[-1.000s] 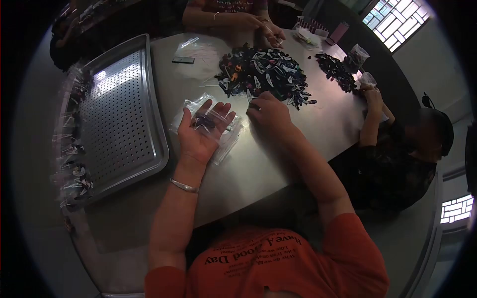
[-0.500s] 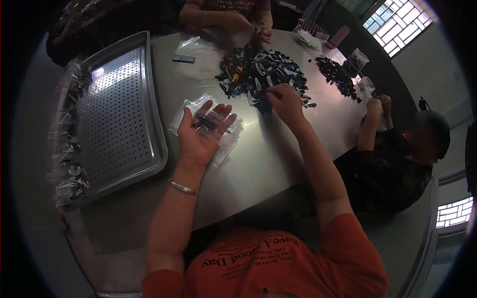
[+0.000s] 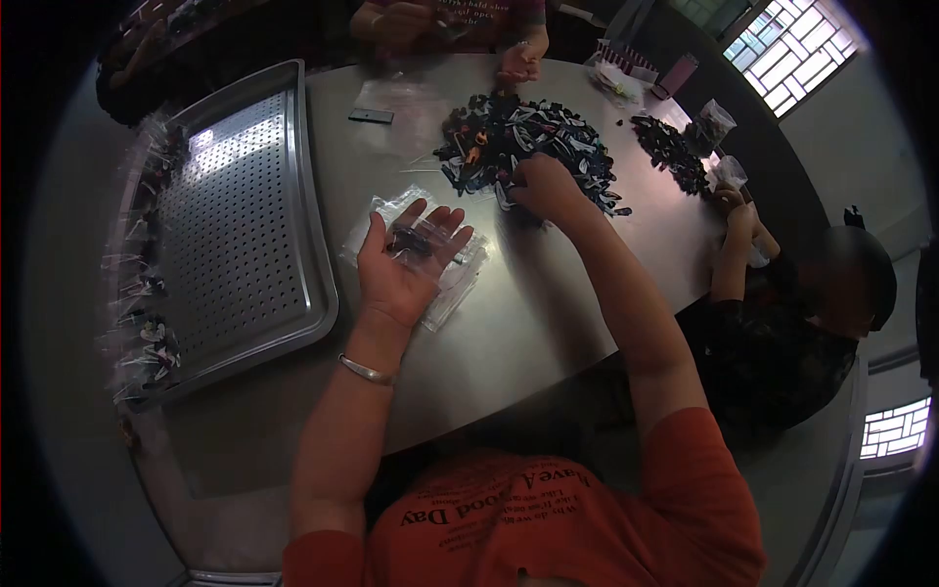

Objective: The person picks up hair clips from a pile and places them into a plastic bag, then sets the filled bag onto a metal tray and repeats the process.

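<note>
My left hand (image 3: pixel 399 279) is palm up with its fingers spread, and a clear plastic bag (image 3: pixel 419 245) with small dark pieces in it lies across the fingers. Beneath and beside that hand is a stack of clear plastic bags (image 3: pixel 455 293) on the metal table. My right hand (image 3: pixel 550 191) reaches to the near edge of a pile of small dark and pale pieces (image 3: pixel 572 137), many shaped like snap hair clips. Its fingers are curled together at the pile; whatever is between the fingertips is hidden.
A large perforated metal tray (image 3: pixel 235 210) stands at the left, with filled clear bags (image 3: pixel 147 342) along its outer side. A phone (image 3: pixel 371 115) lies beyond my left hand. Two people sit across and at the right, near a second dark pile (image 3: pixel 670 152) and a pink bottle (image 3: pixel 675 76).
My right hand has moved slightly left and down onto the pile's near edge. The left hand stays under the bag. Across the table, the other person's hands have drawn apart.
</note>
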Demonstrator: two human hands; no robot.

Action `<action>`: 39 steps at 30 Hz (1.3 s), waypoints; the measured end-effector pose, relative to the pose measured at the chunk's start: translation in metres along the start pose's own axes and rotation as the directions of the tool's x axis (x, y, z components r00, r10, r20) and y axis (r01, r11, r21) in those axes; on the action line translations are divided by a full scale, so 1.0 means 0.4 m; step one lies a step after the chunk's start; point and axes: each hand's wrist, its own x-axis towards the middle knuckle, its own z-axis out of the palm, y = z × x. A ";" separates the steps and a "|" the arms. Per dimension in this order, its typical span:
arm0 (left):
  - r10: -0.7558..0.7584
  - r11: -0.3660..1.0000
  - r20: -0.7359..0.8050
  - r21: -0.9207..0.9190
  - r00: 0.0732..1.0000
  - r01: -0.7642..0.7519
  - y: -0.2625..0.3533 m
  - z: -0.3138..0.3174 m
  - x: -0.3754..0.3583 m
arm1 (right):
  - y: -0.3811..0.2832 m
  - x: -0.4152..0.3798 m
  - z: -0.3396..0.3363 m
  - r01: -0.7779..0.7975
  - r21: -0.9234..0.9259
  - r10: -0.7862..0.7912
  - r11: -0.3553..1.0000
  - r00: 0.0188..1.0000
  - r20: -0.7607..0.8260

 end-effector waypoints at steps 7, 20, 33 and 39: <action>-0.005 1.000 0.009 -0.006 1.000 0.005 0.002 -0.007 0.004 | -0.048 0.010 -0.032 0.123 -0.137 -0.112 0.983 0.990 0.088; -0.023 0.999 0.046 -0.037 0.999 0.025 -0.001 -0.012 0.007 | 0.003 0.025 -0.020 0.225 -0.091 -0.210 0.970 0.966 0.153; 0.018 0.982 -0.027 -0.188 0.999 -0.023 0.001 -0.022 0.016 | -0.052 -0.071 -0.104 -0.292 0.643 0.209 0.708 0.956 0.204; 0.056 0.968 0.001 -0.245 0.998 -0.054 -0.002 -0.033 0.027 | -0.093 -0.119 -0.105 -0.281 0.948 0.062 0.150 0.959 0.275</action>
